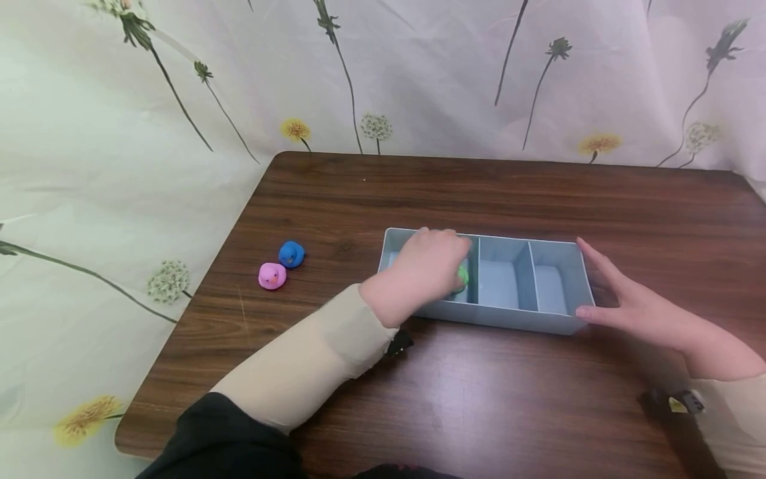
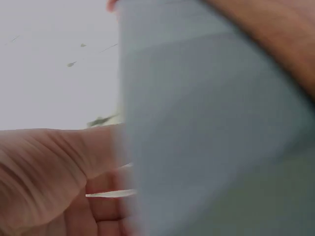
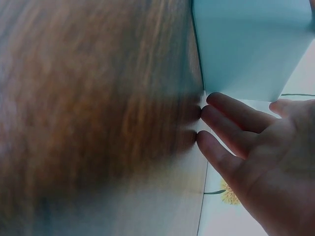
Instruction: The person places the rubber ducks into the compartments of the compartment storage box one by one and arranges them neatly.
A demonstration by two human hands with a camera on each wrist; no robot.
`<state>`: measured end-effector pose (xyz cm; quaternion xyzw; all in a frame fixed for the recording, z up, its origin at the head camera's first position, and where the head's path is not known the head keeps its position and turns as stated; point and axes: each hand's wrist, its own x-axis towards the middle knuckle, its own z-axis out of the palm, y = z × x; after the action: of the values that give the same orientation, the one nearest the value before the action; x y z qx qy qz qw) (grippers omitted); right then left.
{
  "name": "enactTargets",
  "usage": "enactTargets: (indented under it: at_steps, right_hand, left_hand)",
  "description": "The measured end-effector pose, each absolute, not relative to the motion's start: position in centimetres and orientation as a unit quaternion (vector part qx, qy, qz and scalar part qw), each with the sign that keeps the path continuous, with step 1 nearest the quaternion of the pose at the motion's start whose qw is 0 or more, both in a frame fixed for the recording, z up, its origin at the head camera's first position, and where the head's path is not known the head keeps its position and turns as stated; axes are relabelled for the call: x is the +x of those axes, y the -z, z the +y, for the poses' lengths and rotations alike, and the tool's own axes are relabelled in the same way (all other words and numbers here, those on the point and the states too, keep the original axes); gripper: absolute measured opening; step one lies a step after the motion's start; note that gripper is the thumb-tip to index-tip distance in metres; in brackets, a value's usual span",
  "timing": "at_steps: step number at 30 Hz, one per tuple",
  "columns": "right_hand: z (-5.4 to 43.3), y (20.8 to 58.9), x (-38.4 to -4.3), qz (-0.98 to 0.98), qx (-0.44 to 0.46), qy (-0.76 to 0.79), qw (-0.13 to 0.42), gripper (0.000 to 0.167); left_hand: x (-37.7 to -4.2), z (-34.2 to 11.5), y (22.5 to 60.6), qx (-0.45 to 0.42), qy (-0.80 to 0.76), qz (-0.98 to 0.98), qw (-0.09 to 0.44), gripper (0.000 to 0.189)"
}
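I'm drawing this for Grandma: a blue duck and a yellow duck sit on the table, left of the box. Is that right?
Not quite: it's a pink duck, not a yellow one, as the head view shows. It and the blue duck do sit on the table, left of the box.

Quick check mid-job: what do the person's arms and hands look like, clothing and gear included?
The left hand and right hand are ungloved. The left beige sleeve is plain and meets black cloth; a small black device shows beside it. Beside the right beige sleeve is a dark device with a yellow patch.
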<state>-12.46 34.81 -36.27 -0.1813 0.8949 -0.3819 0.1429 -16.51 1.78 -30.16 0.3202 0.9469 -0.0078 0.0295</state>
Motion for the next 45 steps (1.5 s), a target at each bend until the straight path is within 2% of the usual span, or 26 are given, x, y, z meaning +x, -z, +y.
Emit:
enactTargets:
  at_steps: [5,12,19,25,38,45]
  right_hand:
    - [34.6,36.2,-12.6,0.893,-0.183,0.384,0.148,0.103]
    - [34.3,36.4,-12.6,0.889,-0.187,0.39,0.152,0.103]
    - [34.1,36.7,-12.7,0.886,-0.198,0.392,0.147,0.102]
    - [33.9,36.8,-12.7,0.883,-0.209,0.397,0.137,0.103]
    - [34.0,36.7,-12.5,0.89,-0.201,0.385,0.141,0.103]
    - [34.3,36.9,-12.0,0.894,-0.194,0.383,0.127,0.104]
  left_hand:
    - [-16.4,-0.8,26.9,0.278,-0.055,0.959,0.026,0.04]
    - [-16.8,-6.9,24.6,0.202,-0.122,0.972,-0.006,0.033]
    - [-17.8,-14.0,25.0,0.118,-0.172,0.978,-0.012,0.034]
    - [-17.9,-18.2,26.2,0.089,-0.199,0.976,-0.003,0.031]
    - [-16.2,-23.3,27.5,0.047,-0.216,0.975,0.027,0.035]
    - [-15.9,-24.9,28.6,0.075,-0.202,0.974,0.067,0.039]
